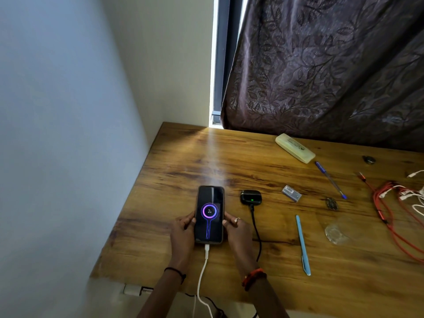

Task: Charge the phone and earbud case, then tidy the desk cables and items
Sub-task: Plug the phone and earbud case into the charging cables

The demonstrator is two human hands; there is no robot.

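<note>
The phone (210,214) lies face up on the wooden desk (188,161), its screen showing a glowing charging ring. A white cable (202,271) is plugged into its near end and runs off the desk's front edge. My left hand (182,232) holds the phone's left side and my right hand (236,228) holds its right side, fingers curled against the edges. To the right sits the black earbud case (250,196) with a green light on, a black cable (257,232) plugged into it.
A light blue pen (302,244) lies right of the black cable. Further right are a tangle of red and white cables (394,203), a clear round object (337,231), a small silver box (291,193), a dark blue pen (330,180) and a cream case (294,148). A dark curtain (321,65) hangs behind.
</note>
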